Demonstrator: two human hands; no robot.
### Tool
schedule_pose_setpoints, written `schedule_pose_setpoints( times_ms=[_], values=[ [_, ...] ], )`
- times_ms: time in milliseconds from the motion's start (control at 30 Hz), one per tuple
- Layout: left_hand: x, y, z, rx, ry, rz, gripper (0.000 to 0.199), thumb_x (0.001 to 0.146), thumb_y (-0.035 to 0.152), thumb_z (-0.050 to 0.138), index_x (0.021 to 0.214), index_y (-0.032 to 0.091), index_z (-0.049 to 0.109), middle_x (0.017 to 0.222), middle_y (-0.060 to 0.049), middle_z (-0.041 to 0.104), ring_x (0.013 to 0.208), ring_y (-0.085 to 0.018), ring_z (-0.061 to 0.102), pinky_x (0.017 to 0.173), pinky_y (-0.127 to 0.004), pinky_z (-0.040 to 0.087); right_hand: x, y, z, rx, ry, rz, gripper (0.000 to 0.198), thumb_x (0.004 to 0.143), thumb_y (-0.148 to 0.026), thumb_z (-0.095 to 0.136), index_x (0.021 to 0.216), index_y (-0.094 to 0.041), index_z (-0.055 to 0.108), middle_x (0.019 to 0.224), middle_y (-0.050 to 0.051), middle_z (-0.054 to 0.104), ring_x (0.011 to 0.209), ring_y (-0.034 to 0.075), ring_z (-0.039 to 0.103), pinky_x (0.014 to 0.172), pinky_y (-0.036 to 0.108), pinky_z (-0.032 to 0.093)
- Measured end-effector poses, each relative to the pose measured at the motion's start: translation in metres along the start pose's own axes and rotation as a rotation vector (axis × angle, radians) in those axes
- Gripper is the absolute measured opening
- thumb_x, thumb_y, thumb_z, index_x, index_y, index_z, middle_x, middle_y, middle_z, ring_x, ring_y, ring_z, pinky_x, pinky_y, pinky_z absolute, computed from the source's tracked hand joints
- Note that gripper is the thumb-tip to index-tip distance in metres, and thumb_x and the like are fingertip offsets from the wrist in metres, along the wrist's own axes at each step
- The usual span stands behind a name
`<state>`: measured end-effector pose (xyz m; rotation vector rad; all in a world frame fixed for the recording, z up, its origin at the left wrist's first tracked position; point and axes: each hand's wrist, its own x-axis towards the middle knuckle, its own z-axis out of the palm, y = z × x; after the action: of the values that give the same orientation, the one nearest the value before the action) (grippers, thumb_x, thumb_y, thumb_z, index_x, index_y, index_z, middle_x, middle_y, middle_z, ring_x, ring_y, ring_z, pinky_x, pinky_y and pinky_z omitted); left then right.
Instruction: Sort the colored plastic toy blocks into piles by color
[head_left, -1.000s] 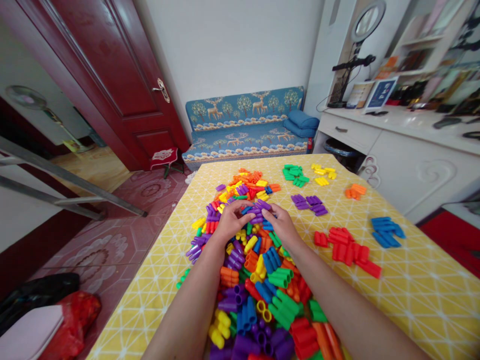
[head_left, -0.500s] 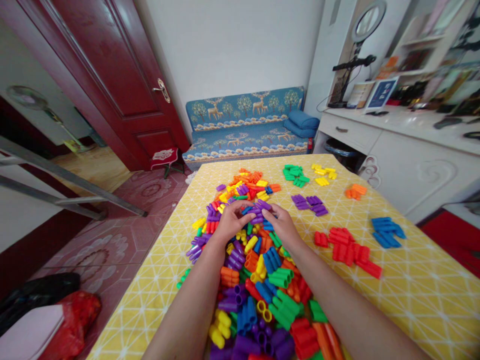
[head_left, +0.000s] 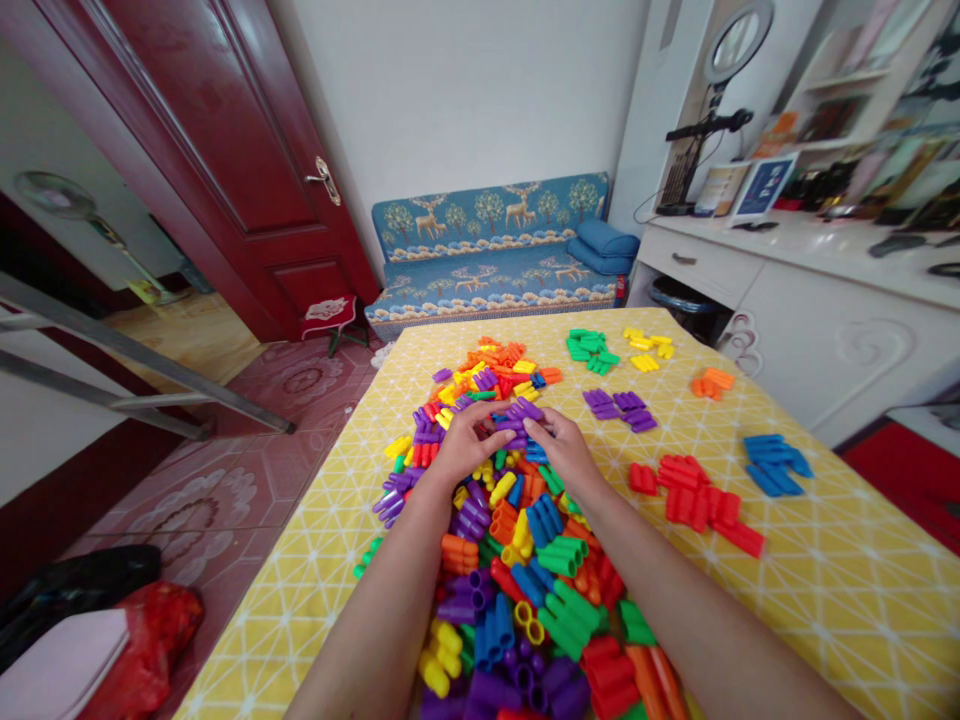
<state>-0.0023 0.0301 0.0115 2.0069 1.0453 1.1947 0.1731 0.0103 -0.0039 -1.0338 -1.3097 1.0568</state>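
Purple bullet-shaped plastic building blocks [head_left: 519, 412] lie between my two hands, over the middle of a mixed pile. My left hand [head_left: 472, 440] is closed around their left side, its thumb laid across them; the other fingertips are partly hidden. From the right, my right hand [head_left: 559, 440] pinches the same blocks between thumb and fingers. Whether they are joined into one piece I cannot tell. Around and below both wrists spreads the pile of red, orange, yellow, green, blue and purple blocks [head_left: 566, 615].
On the yellow tablecloth [head_left: 840, 610] sit single-colour groups: green blocks [head_left: 591, 348], yellow blocks [head_left: 646, 345], purple blocks [head_left: 634, 410], orange blocks [head_left: 711, 383], red blocks [head_left: 694, 495] and blue blocks [head_left: 776, 463]. A blue sofa [head_left: 487, 260] stands behind the table, a white dresser [head_left: 817, 330] at right.
The purple blocks between my fingers have shifted very slightly. Both hands stay in almost the same place, and the pile and groups look unchanged.
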Motion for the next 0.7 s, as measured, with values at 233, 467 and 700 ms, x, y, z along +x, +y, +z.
schedule_pose_setpoints(
  times_ms=[233,467,700],
  values=[
    [-0.002,-0.004,0.0,-0.043,-0.022,-0.041,0.04,0.081,0.032,0.069,0.117,0.015,0.066,0.106,-0.009,0.072,0.091,-0.021,0.067,0.08,-0.03,0.053,0.002,0.001,0.0,-0.008,-0.01,-0.01,0.035,0.078,-0.043,0.064,0.103,-0.018,0.068,0.099,0.006,0.073,0.092,0.024,0.067,0.083,0.036,0.052],
    [-0.002,-0.008,0.0,-0.03,0.006,-0.075,0.028,0.083,0.03,0.062,0.103,0.013,0.072,0.094,-0.008,0.074,0.082,-0.02,0.068,0.075,-0.029,0.054,0.002,-0.001,-0.001,-0.02,0.063,-0.059,0.028,0.077,-0.037,0.065,0.097,-0.018,0.066,0.094,0.006,0.072,0.084,0.021,0.067,0.075,0.033,0.053],
    [0.0,-0.007,0.0,-0.055,0.024,-0.112,0.031,0.083,0.031,0.062,0.105,0.011,0.071,0.098,-0.01,0.075,0.085,-0.021,0.069,0.074,-0.029,0.054,0.023,0.004,-0.044,0.017,0.36,-0.048,0.022,0.069,-0.025,0.07,0.09,-0.017,0.065,0.082,0.004,0.072,0.068,0.016,0.066,0.063,0.028,0.053]
  ],
)
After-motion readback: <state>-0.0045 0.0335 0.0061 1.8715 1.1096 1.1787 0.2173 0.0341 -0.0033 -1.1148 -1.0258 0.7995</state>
